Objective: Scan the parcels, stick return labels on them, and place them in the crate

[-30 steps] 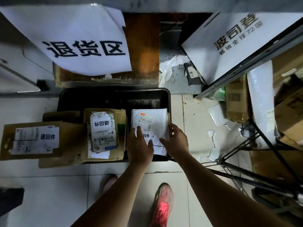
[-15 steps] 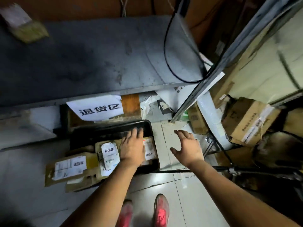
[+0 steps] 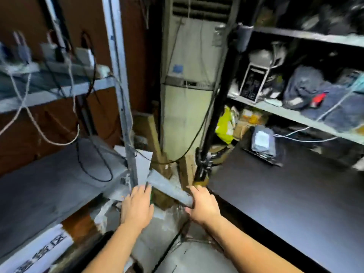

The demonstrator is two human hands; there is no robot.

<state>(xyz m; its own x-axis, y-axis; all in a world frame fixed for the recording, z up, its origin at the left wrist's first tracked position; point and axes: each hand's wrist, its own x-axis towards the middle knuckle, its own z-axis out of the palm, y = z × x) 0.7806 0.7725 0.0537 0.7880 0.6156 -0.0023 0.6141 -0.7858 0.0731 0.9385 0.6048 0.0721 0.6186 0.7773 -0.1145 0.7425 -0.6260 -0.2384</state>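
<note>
My left hand (image 3: 137, 206) hovers in front of me with straight fingers and holds nothing. Beside it, my right hand (image 3: 203, 206) is relaxed and empty, just in front of the end of a grey shelf bar (image 3: 167, 187). A grey plastic-wrapped parcel (image 3: 262, 140) lies at the far side of the black table (image 3: 285, 203) on my right. The crate and the labelled parcels are out of view; only the white return-area sign (image 3: 39, 253) shows at the bottom left.
A grey metal shelf (image 3: 49, 190) with cables stands on the left, its upright post (image 3: 122, 99) just beyond my left hand. A tall white cabinet unit (image 3: 187, 85) fills the middle. Shelves (image 3: 295, 115) on the right hold bags and boxes. Black tripod legs (image 3: 202, 166) stand by the table corner.
My hands let go of the white parcel in the crate and lifted away empty. My view swung up from the crate to the shelves and black table.
</note>
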